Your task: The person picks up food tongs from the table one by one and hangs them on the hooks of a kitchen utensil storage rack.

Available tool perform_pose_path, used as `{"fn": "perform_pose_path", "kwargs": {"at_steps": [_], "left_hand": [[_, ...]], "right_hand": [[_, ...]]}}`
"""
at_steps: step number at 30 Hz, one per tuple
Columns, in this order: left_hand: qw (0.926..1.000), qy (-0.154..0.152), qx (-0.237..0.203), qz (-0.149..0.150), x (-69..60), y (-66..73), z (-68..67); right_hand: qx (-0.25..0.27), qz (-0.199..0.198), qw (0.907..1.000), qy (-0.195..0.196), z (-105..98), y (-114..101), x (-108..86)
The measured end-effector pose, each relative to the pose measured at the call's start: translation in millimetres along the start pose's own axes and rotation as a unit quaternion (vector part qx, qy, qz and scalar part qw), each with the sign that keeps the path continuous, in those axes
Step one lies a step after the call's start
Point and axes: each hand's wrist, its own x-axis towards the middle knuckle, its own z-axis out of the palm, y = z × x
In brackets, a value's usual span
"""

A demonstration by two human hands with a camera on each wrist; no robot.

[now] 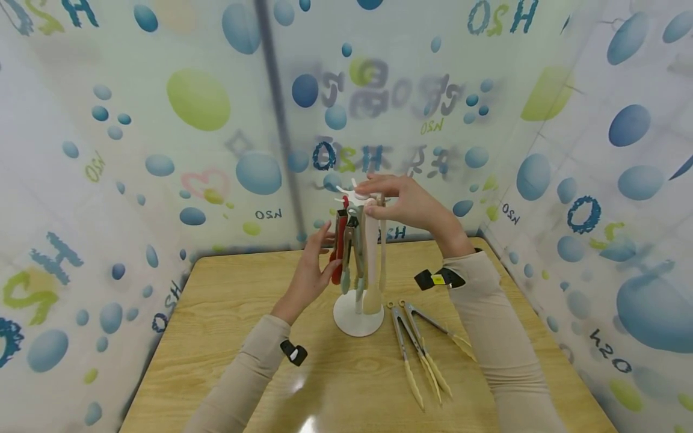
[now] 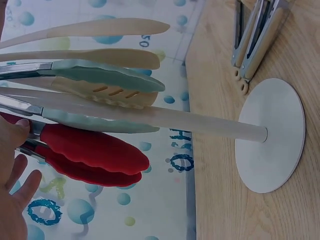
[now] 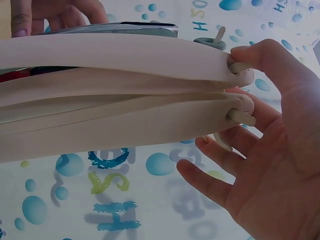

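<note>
Centrally in the head view, a white utensil stand (image 1: 346,323) with a round disc base, upright pole and radiating top hooks stands on a light wood-grain table (image 1: 243,294). Utensils hang around its pole.

Left hand (image 1: 310,273): spread wide, left of the stand. Its thumb touches the metal part of a pair of red-tipped tongs (image 2: 95,152); the remaining visible fingers lie loose and apart from each other, lower left of the wrist frame.

Right hand (image 1: 403,201): raised at the top of the stand. Thumb and index finger pinch the hooked upper end of a pale pinkish, long-handled utensil (image 3: 150,52); the other fingers are spread, right side of the wrist frame. A hook pokes through the handle's hole beside the thumb.

Also hanging: mint-green-tipped metal tongs (image 2: 107,75), next to the red-tipped pair, and a beige slotted turner (image 2: 112,92), partly hidden behind the pole.

Lower right of centre in the head view, two cream-tipped metal tongs (image 1: 412,385) lie on the table near the disc base, ring ends toward the stand.

Both beige sleeves (image 1: 509,337) bear black wrist straps (image 1: 293,353). Surrounding white curtains (image 1: 124,48) show blue and green bubbles and "H2O" lettering.
</note>
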Motion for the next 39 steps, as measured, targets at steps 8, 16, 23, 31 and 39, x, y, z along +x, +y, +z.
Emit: {"fn": "perform_pose_path", "kwargs": {"at_steps": [8,16,23,31,39], "left_hand": [[0.9999,-0.006,0.004,-0.008,-0.8,1.5,-2.4],[0.9999,-0.011,0.007,-0.007,-1.4,3.6,-4.4],[0.9999,-0.013,0.005,-0.005,1.0,6.3,-6.9],[0.9997,-0.007,0.02,0.016,1.6,8.0,-11.6],[0.9978,0.043,0.016,0.049,15.0,20.3,-25.4]], "right_hand": [[-0.001,-0.009,1.0,0.002,0,-1,-0.2],[0.002,-0.006,1.0,-0.002,0,-4,-1.1],[0.008,-0.018,0.9998,0.01,0,-3,-1.3],[0.005,-0.03,0.9992,0.026,4,1,-2.5],[-0.003,-0.012,0.9994,0.031,6,6,-4.6]]}}
